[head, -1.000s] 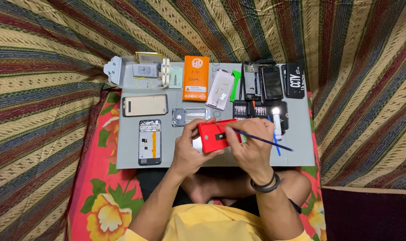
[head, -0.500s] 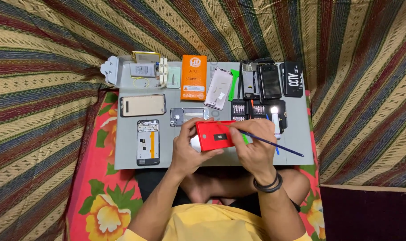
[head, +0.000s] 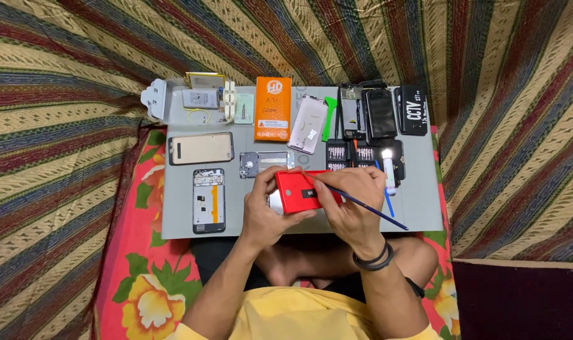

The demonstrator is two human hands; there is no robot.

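Red phone: we hold a red rectangular phone body (head: 302, 191) over the near middle of the grey work mat (head: 425, 208), just above our lap.
Left hand: our left hand (head: 264, 211) grasps the red phone from its left end, fingers curled around the edge and thumb under it.
Right hand: our right hand (head: 349, 201) is clenched around a thin dark blue tool (head: 368, 208), pinched like a pen, its tip touching the phone's upper face; the shaft slants out to the right.
Left of our hands: an opened phone frame with an orange strip (head: 209, 200) lies flat, with a beige phone back (head: 201, 148) beyond it.
Far edge: an orange flat box (head: 273, 108), a silvery phone cover (head: 308, 115) and a black phone (head: 381, 113) lie in a row.
Behind our right hand: a black screwdriver bit case (head: 352, 154) stands open.
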